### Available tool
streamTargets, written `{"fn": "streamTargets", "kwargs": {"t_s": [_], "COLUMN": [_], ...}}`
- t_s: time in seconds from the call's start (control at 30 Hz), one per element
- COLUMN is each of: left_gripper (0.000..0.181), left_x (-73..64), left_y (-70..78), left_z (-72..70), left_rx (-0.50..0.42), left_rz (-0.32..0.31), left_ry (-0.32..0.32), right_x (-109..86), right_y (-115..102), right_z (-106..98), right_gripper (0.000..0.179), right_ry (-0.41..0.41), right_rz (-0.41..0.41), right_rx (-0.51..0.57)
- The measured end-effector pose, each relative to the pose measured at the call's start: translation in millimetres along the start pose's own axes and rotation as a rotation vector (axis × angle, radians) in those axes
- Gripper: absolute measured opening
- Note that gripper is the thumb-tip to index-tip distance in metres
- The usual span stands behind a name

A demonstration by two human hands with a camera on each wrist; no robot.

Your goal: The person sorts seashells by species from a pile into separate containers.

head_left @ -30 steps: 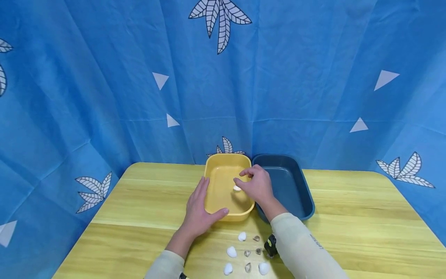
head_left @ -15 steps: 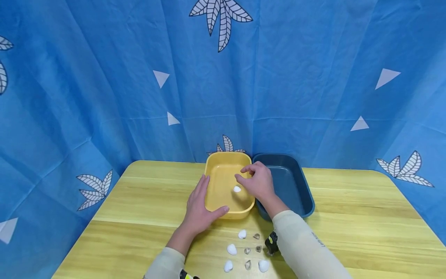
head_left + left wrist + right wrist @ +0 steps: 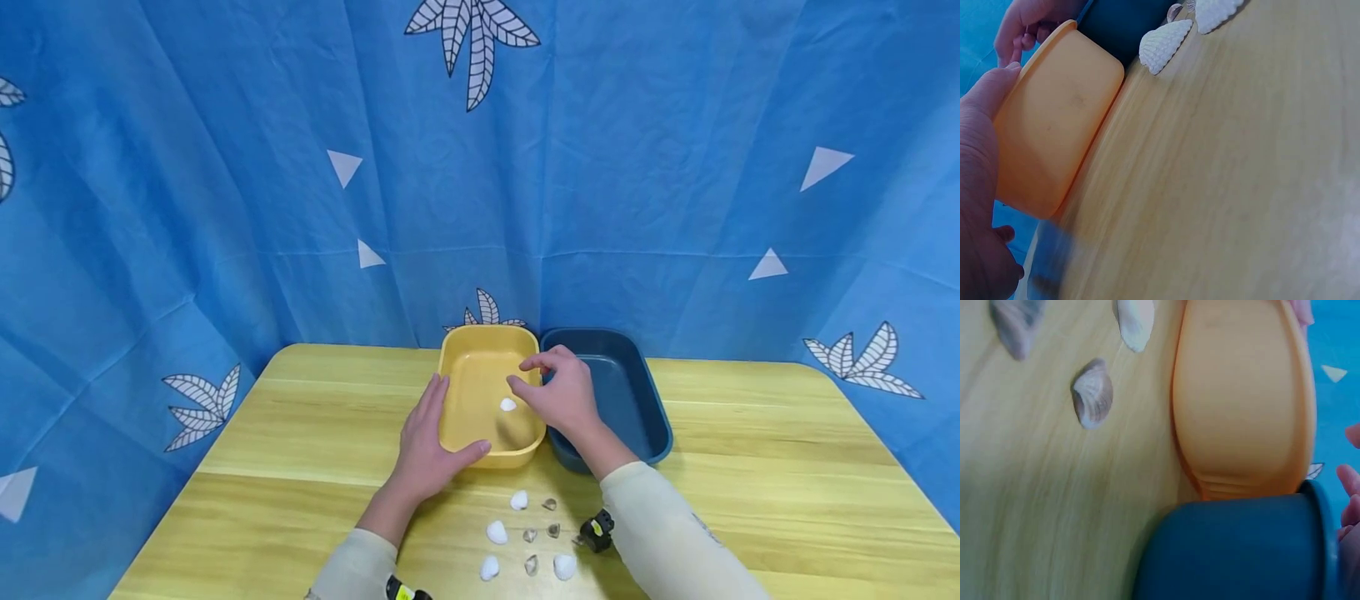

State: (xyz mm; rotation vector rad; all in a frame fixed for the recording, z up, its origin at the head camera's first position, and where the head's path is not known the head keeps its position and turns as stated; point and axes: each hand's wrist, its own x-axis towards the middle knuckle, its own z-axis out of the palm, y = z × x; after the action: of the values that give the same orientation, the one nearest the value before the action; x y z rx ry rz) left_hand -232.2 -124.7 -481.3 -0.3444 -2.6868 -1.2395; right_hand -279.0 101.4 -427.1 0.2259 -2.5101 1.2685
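Observation:
A white seashell lies inside the yellow bin, toward its right side. My left hand rests against this bin, straight fingers along the left wall and thumb at the near rim; the left wrist view shows the thumb at the rim too. Over the bin's right edge is my right hand, thumb and forefinger spread apart with nothing between them. Only its fingertips show in the right wrist view. Close in front of the bin lie white seashells and smaller brown seashells.
A dark blue bin stands right beside the yellow one, under my right forearm. Both sit near the back of the wooden table, before a blue curtain. Black wrist cameras hang close over the table, one near the brown shells.
The right hand has let go of the white seashell, which now lies in the yellow bin, and has drawn back slightly to the right. The left hand has stayed on the bin.

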Motion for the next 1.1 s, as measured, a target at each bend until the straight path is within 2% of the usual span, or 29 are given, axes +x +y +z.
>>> {"fn": "streamTargets", "kwargs": {"t_s": [0.17,0.43,0.87,1.1], "left_gripper": [0.109,0.109,0.11,0.109], "left_x": [0.0,0.3,1.0,1.4], "left_y": [-0.3,0.6,0.4,0.2], "left_z": [0.4,-0.7,0.3,0.2], "left_rx": [0.0,-0.001,0.002,-0.003], "left_rz": [0.0,-0.001,0.003,0.009], "left_ry": [0.004,0.008,0.01,0.014], "right_x": [-10.4,-30.9,-72.1,-86.6], "right_y": [-6,-16,-18,-13], "right_z": [-9,-17,-21,-21], "right_gripper": [0.027,0.023,0.024,0.025], "right_ry": [-0.007,-0.025,-0.053,-0.067], "right_rz": [-0.076,-0.135,-0.299,-0.343], "right_rx": [0.013,0.027,0.121,0.146]}}
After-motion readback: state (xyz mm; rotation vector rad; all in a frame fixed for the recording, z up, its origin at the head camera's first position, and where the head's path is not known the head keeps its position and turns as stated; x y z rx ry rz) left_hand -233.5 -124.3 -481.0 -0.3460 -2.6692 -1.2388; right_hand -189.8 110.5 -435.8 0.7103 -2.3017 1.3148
